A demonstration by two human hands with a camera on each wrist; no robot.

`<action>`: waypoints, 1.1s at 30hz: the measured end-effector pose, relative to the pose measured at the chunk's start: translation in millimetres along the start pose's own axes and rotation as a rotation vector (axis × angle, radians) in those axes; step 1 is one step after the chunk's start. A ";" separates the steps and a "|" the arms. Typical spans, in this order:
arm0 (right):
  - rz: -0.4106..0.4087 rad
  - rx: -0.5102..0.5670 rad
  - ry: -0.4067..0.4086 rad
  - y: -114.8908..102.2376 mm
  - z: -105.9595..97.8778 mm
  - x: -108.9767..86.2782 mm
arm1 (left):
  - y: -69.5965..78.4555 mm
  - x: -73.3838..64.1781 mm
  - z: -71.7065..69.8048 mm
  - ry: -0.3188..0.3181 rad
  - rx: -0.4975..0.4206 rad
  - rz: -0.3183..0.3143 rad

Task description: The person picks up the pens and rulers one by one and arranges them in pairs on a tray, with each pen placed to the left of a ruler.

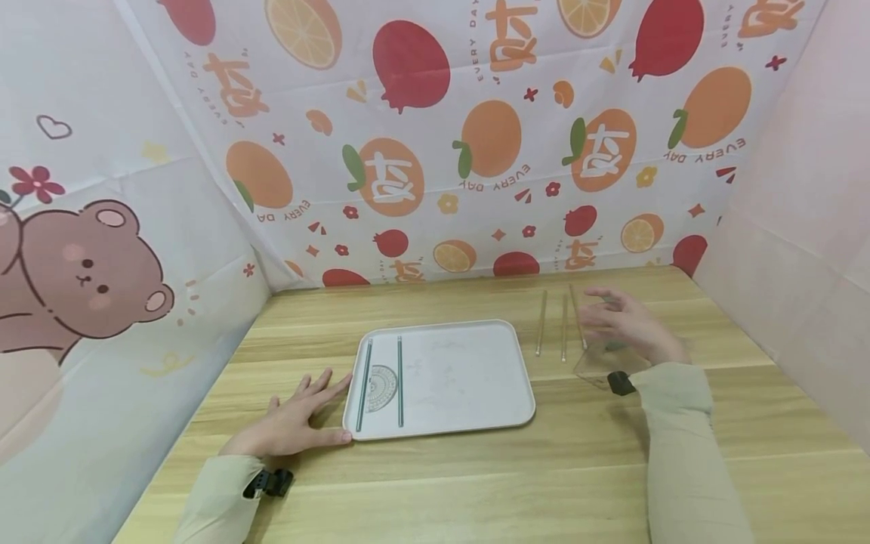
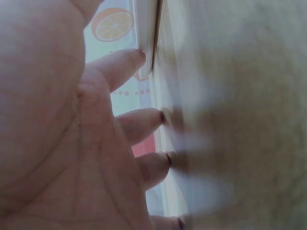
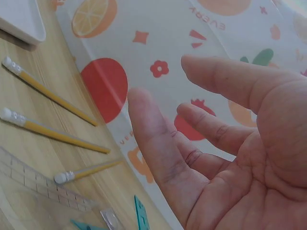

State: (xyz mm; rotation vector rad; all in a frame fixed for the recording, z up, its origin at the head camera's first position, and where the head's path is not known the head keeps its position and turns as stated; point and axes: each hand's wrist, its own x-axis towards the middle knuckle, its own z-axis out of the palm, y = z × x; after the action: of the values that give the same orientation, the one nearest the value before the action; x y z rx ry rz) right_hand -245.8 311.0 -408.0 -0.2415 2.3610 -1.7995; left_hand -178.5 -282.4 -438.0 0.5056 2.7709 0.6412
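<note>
A white tray holds two green pencils and a clear protractor lying between them. My left hand rests at the tray's left edge with its fingers spread, the thumb and index finger touching the rim; in the left wrist view the palm shows. To the right of the tray, my right hand is raised above the table, blurred in the head view. Nothing lies between its loosely bent fingers in the right wrist view. Near it are three yellow pencils with white erasers.
Under the right hand lie a clear measuring tool with scale marks and a teal piece, partly hidden in the head view. A fruit-print cloth hangs behind the wooden table. Pale cloths flank both sides.
</note>
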 end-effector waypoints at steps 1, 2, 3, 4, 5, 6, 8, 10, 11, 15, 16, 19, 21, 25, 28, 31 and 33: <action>0.001 0.013 -0.001 0.8 -1.7 -0.9 | -0.1 0.2 0.2 0.003 -0.001 0.001; 0.002 0.022 0.001 1.5 -3.3 -1.6 | -0.4 0.4 0.2 0.007 0.004 0.007; 0.004 0.034 0.001 2.4 -5.1 -2.3 | -0.4 0.4 0.3 0.010 0.007 0.008; 0.007 0.045 0.003 3.3 -7.2 -3.2 | -0.4 0.5 -0.1 0.014 0.011 0.011; 0.010 0.055 0.005 4.0 -9.0 -4.0 | -0.3 0.6 -0.5 0.019 0.016 0.014; 0.014 0.063 0.006 4.8 -11.1 -4.7 | -0.2 0.5 -1.0 0.023 0.022 0.017; 0.024 0.073 0.013 6.9 -14.6 -6.0 | 0.0 0.4 -1.6 0.031 0.037 0.022; 0.030 0.067 0.020 8.9 -17.8 -7.1 | -0.3 0.5 -1.6 0.037 0.046 0.024; 0.036 0.065 0.024 9.8 -19.2 -7.6 | -0.5 0.5 -1.6 0.039 0.050 0.025; 0.057 0.059 0.044 13.8 -24.9 -11.0 | -0.8 1.0 -1.5 0.044 0.049 0.030; 0.066 0.059 0.052 14.8 -26.1 -12.1 | -0.6 1.2 -1.4 0.044 0.047 0.032; 0.081 0.053 0.071 18.4 -29.9 -15.0 | -0.2 1.7 -1.5 0.044 0.041 0.036; 0.092 0.053 0.085 20.7 -32.2 -16.5 | -0.2 1.7 -1.6 0.043 0.039 0.037; 0.105 0.078 0.097 26.0 -37.4 -18.8 | -0.3 2.0 -1.4 0.036 0.037 0.033; 0.127 0.069 0.113 29.9 -41.2 -20.5 | -0.3 2.1 -1.3 0.035 0.034 0.031; 0.158 0.035 0.141 33.7 -44.6 -23.3 | 0.0 1.8 -1.5 0.035 0.031 0.029; 0.177 0.015 0.157 36.7 -47.0 -25.6 | -0.1 1.7 -1.7 0.039 0.033 0.030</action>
State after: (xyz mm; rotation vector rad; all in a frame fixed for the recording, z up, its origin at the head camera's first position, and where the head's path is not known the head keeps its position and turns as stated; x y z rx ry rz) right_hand -232.6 370.5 -430.2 0.1124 2.3844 -1.8110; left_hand -180.6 -282.4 -436.8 0.5487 2.8198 0.6196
